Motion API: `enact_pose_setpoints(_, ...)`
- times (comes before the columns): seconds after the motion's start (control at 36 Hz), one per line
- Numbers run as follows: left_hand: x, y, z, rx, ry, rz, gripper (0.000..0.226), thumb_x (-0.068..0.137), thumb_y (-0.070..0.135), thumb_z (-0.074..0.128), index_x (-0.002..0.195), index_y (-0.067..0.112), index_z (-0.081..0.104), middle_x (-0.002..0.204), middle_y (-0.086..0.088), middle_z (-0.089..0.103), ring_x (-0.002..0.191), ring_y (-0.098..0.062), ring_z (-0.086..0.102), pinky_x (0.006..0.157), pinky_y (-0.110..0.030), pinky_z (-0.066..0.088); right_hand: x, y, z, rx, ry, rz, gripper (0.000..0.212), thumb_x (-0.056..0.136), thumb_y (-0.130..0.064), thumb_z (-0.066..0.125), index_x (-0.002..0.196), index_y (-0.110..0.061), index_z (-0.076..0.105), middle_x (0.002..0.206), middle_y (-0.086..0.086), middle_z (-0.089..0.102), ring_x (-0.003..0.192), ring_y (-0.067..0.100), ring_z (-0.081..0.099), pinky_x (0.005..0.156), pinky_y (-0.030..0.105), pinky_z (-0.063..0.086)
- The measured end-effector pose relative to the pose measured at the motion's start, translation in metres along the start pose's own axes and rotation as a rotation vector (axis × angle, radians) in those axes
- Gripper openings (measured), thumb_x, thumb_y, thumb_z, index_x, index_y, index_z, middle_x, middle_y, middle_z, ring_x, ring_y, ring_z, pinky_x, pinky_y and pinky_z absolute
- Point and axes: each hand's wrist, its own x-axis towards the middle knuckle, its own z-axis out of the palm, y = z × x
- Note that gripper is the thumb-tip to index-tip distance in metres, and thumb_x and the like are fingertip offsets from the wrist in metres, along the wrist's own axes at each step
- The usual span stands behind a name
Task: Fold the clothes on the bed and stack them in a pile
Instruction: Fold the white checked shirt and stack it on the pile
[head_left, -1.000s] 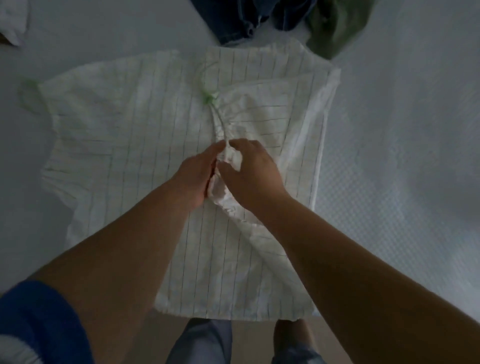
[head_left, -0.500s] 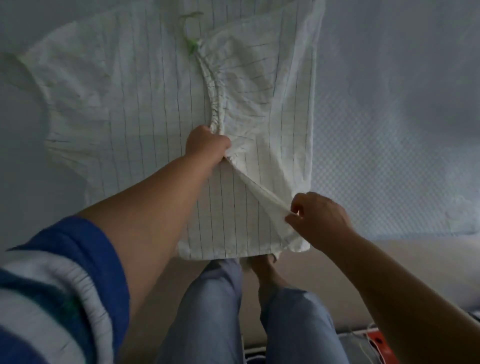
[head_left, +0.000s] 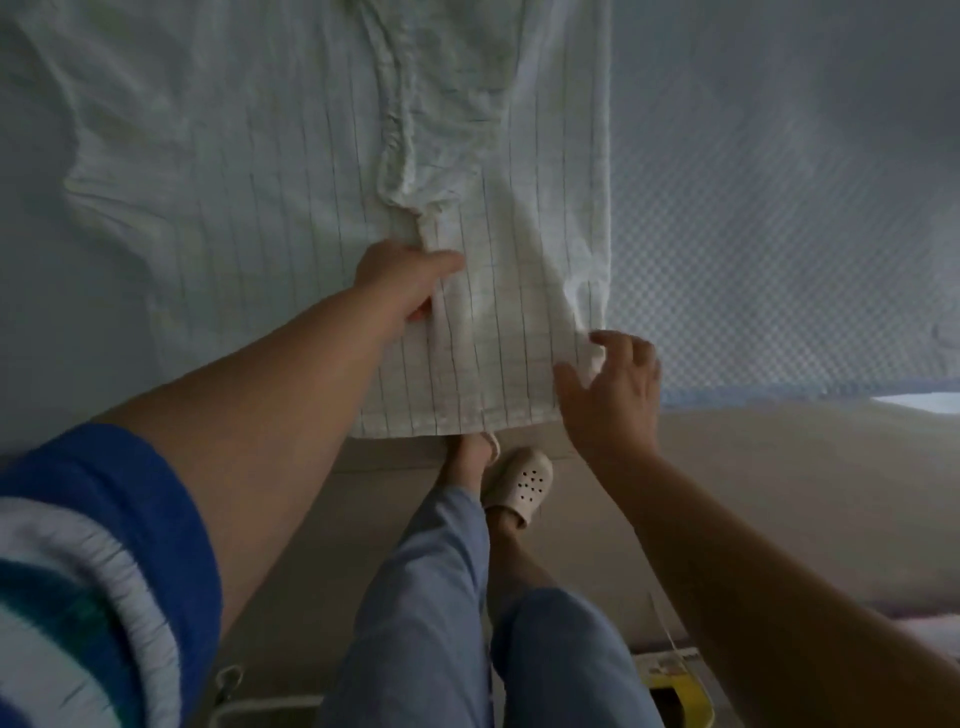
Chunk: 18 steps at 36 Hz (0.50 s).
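On the bed, left hand grips the striped garment; right hand spread open at its edge.

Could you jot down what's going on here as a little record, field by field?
Place: bed, near edge
Garment: white striped shirt, spread flat, right side folded over the middle
Left hand: left hand holds the shirt's folded edge
Right hand: right hand open, fingers at the shirt's lower right corner
Below the bed: blue trousers, pale clog
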Motion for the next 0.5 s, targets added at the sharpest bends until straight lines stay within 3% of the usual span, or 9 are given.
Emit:
enact_pose_setpoints(0.06,-0.006,-0.007,0.010,0.037,-0.015,-0.012,0.045,0.074,0.030,0.075,0.113,0.010,0.063,0.104,-0.006,0.068,0.090,-0.022,0.067,0.085,-0.038,0.055,0.010,0.014,-0.001,0.158,-0.050,0.230,0.054,0.085,-0.035,0.057,0.132,-0.017,0.039,0.122,0.000,0.038,0.117,0.018,0.037,0.105,0.038,0.033)
enact_pose_setpoints(0.11,-0.010,-0.014,0.019,0.045,-0.014,-0.028,0.052,0.075,0.030,0.074,0.120,0.008,0.059,0.112,-0.007,0.065,0.099,-0.024,0.063,0.089,-0.039,0.052,0.015,0.025,-0.001,0.256,-0.079,0.298,0.049,0.084,-0.037,0.060,0.127,-0.017,0.043,0.111,-0.003,0.049,0.101,0.014,0.051,0.083,0.032,0.049)
enact_pose_setpoints(0.17,-0.015,-0.024,0.027,0.036,-0.007,-0.038,0.053,0.077,0.028,0.073,0.124,0.007,0.056,0.116,-0.006,0.063,0.102,-0.023,0.061,0.088,-0.034,0.051,0.015,0.033,-0.001,0.312,-0.133,0.283,0.034,0.085,-0.035,0.061,0.114,-0.020,0.051,0.094,-0.005,0.059,0.079,0.008,0.057,0.057,0.019,0.044)
enact_pose_setpoints(0.19,-0.018,-0.029,0.030,0.023,-0.001,-0.041,0.052,0.079,0.026,0.072,0.124,0.007,0.056,0.115,-0.006,0.063,0.100,-0.022,0.061,0.083,-0.031,0.050,0.014,0.036,0.000,0.335,-0.176,0.283,0.024,0.085,-0.033,0.062,0.104,-0.019,0.056,0.089,-0.005,0.061,0.075,0.008,0.059,0.053,0.019,0.043)
enact_pose_setpoints(0.28,-0.028,-0.043,0.033,-0.053,0.030,0.002,0.037,0.082,0.021,0.069,0.117,0.010,0.061,0.098,0.001,0.065,0.088,-0.016,0.063,0.071,-0.026,0.050,0.006,0.047,0.001,0.480,-0.310,0.351,0.006,0.083,-0.023,0.066,0.082,-0.023,0.061,0.081,-0.001,0.065,0.073,0.013,0.061,0.061,0.023,0.049)
enact_pose_setpoints(0.36,-0.035,-0.053,0.030,-0.188,0.050,0.026,0.018,0.083,0.018,0.067,0.100,0.015,0.065,0.089,0.003,0.068,0.083,-0.014,0.067,0.067,-0.026,0.053,0.000,0.058,0.002,0.698,-0.390,0.443,0.007,0.082,-0.016,0.068,0.086,-0.018,0.063,0.088,0.002,0.067,0.082,0.016,0.062,0.075,0.030,0.052)
enact_pose_setpoints(0.42,-0.040,-0.060,0.028,-0.232,0.040,0.003,0.008,0.083,0.018,0.067,0.090,0.019,0.064,0.086,0.002,0.070,0.077,-0.013,0.069,0.060,-0.025,0.053,-0.002,0.066,0.003,0.735,-0.412,0.484,0.007,0.082,-0.013,0.067,0.087,-0.016,0.063,0.088,0.004,0.066,0.082,0.018,0.062,0.077,0.031,0.052)
enact_pose_setpoints(0.5,-0.048,-0.073,0.027,-0.111,-0.022,-0.069,0.005,0.083,0.019,0.067,0.084,0.019,0.063,0.081,0.000,0.070,0.070,-0.014,0.069,0.056,-0.026,0.053,-0.003,0.076,0.006,0.688,-0.418,0.533,0.006,0.085,-0.010,0.063,0.088,-0.015,0.062,0.090,0.006,0.064,0.081,0.018,0.060,0.074,0.031,0.051)
